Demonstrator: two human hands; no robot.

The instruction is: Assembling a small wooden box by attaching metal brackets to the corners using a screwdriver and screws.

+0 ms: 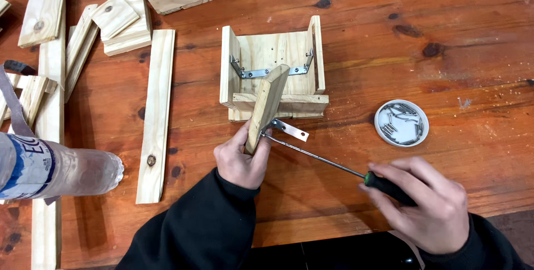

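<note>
My left hand [240,161] is wrapped around the lower end of a pine slat [268,106], holding it tilted up on edge over the workbench [356,36] near its front edge. My right hand [428,203] is closed on the green-and-black handle of a screwdriver [322,158], whose long shaft reaches left to the metal angle bracket [286,128] at the slat's lower side. The slat looks light, stiff and dry, with a grain my fingers can hold without slipping; I judge the low grip steadies it best against the push of the driver. The bracket is thin and hard, small enough to shift. Just behind stands an open wooden box [272,69] with two more brackets inside. To the right sits a small white round dish [401,122] of dark screws. At the left edge lies a clear plastic bottle [55,170] with a blue-and-white label, among loose planks [156,114].
</note>
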